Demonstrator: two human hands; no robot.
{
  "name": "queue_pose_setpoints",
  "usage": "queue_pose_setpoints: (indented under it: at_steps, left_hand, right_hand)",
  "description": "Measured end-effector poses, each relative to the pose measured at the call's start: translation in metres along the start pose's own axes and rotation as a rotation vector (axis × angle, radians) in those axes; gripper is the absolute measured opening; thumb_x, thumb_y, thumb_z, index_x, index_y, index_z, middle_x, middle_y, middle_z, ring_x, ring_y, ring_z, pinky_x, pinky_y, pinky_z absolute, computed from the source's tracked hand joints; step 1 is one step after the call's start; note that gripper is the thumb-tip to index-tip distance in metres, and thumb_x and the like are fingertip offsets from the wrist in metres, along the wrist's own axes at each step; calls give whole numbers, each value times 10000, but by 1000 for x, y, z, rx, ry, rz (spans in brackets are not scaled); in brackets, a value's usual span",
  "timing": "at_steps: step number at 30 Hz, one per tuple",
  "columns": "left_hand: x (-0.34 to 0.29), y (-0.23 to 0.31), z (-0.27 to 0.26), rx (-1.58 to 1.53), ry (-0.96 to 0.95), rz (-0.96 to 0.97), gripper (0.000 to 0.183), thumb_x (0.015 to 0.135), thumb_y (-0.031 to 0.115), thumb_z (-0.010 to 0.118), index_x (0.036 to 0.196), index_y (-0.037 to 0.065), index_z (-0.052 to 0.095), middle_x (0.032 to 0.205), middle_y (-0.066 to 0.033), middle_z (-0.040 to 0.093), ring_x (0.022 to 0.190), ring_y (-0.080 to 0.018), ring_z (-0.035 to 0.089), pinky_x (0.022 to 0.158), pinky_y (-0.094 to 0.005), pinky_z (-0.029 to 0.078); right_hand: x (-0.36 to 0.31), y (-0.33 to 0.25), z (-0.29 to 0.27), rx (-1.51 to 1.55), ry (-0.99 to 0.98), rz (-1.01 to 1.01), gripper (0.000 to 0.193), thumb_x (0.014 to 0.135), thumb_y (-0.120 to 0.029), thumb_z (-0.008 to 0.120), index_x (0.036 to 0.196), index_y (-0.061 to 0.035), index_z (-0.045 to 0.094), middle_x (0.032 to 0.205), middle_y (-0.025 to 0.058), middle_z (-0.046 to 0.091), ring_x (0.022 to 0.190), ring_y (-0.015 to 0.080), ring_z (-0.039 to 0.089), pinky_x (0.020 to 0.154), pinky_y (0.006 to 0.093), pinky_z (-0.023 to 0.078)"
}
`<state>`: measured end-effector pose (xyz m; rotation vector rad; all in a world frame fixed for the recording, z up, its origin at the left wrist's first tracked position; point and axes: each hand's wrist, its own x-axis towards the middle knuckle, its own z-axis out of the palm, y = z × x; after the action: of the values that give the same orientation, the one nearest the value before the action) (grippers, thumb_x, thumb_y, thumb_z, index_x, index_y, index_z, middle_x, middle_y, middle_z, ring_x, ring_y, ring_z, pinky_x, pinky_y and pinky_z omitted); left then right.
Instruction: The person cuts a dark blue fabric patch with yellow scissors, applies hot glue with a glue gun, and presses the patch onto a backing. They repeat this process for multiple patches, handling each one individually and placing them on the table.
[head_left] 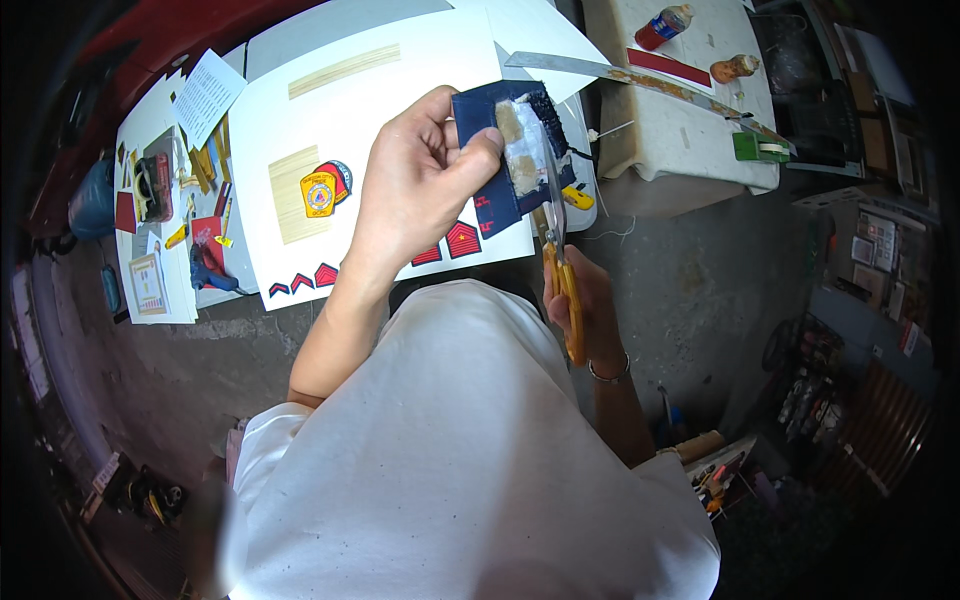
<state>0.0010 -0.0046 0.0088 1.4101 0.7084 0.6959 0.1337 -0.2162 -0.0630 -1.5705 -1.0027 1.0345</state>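
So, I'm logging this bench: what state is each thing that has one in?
Blue cloth: gripped by left hand, pale backing showing
Scissors: in right hand, blades at the cloth
Yellow patch: lying flat, overlapping red patch
Written sheet: unfolded
Red bottle: fill level unclear
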Motion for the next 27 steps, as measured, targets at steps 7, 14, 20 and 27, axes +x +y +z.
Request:
queue_pose_setpoints:
  at_steps: [7,14,20,27]
  left_hand:
    - [3,-5,2,11,-36,-12,110,937,84,646,954,-23,626,622,89,469,559,20,343,493,-194,275]
    - [5,-6,3,26,-23,-23,111,936,86,647,945,-22,622,614,89,452,556,15,342,493,-198,279]
    - [8,-11,4,82,-61,3,114,920,95,655,901,-6,608,608,93,420,555,8,347,492,-203,279]
    - [5,-8,5,78,-112,-15,110,915,100,655,892,3,608,622,88,448,560,7,364,496,-201,286]
  right_hand:
    - [8,2,-3,-9,-17,-37,580,865,-566,753,836,-63,465,708,19,443,607,107,382,538,290,345]
    - [2,5,-2,-82,57,69,439,827,-354,828,794,-52,511,633,8,435,563,99,385,517,291,343]
    - [2,10,-7,3,17,35,492,891,-476,760,847,-54,511,681,24,466,578,110,410,526,308,364]
    - [2,9,-16,252,-228,12,697,888,-721,606,1011,-42,510,886,43,471,748,86,453,655,290,393]
